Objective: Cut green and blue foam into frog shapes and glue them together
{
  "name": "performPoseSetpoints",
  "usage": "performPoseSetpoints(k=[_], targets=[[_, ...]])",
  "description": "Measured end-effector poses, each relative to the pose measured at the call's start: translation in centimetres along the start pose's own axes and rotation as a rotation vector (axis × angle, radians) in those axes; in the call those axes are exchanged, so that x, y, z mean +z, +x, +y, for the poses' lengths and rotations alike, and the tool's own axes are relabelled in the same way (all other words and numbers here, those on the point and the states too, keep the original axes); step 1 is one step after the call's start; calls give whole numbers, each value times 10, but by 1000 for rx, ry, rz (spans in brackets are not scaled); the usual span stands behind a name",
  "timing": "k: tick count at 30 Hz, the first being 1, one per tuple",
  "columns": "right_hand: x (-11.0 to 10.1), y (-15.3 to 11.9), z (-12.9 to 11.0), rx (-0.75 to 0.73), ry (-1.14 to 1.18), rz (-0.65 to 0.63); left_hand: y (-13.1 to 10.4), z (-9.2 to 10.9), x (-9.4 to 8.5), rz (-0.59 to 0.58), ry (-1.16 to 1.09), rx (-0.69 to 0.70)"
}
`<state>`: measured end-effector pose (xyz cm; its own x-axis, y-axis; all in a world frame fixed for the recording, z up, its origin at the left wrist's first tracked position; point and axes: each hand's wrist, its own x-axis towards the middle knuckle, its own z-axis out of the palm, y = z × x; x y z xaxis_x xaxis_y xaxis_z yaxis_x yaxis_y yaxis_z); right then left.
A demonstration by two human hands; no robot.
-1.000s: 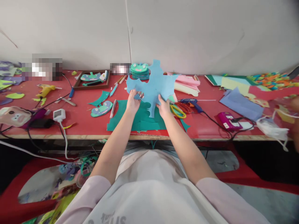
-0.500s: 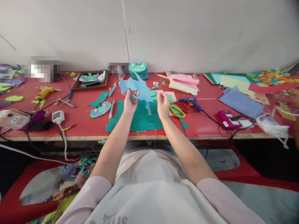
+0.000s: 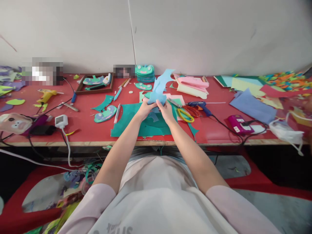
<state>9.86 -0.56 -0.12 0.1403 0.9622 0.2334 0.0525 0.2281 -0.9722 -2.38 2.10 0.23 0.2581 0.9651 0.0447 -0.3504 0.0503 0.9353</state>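
Both my hands grip one light-blue felt scrap with ragged cut edges, held up over the table. My left hand pinches its lower left edge, and my right hand pinches it close beside, thumbs near each other. Under my hands lies a dark green felt sheet. Scissors with yellow handles rest to the right of my right hand, beside red-handled ones. A green frog-face felt piece and a pen lie to the left.
Further right are a blue glue gun, a purple power socket and blue felt. A wooden tray, a yellow glue gun and a white device stand left. Stacked frog faces and pink felt sit behind.
My hands have come together, and my right hand now grips the light-blue felt too. The scrap has turned and shifted right, uncovering a frog face behind it.
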Motion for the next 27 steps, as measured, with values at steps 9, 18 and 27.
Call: performPoseSetpoints(k=[9,18,27], targets=[[-7,14,10,112,332,75,3,3,-1,80,34,3],[-19,15,2,88,460,-43,13,2,-13,353,-141,34],[-9,9,-1,176,423,-76,12,7,-2,321,-336,74]])
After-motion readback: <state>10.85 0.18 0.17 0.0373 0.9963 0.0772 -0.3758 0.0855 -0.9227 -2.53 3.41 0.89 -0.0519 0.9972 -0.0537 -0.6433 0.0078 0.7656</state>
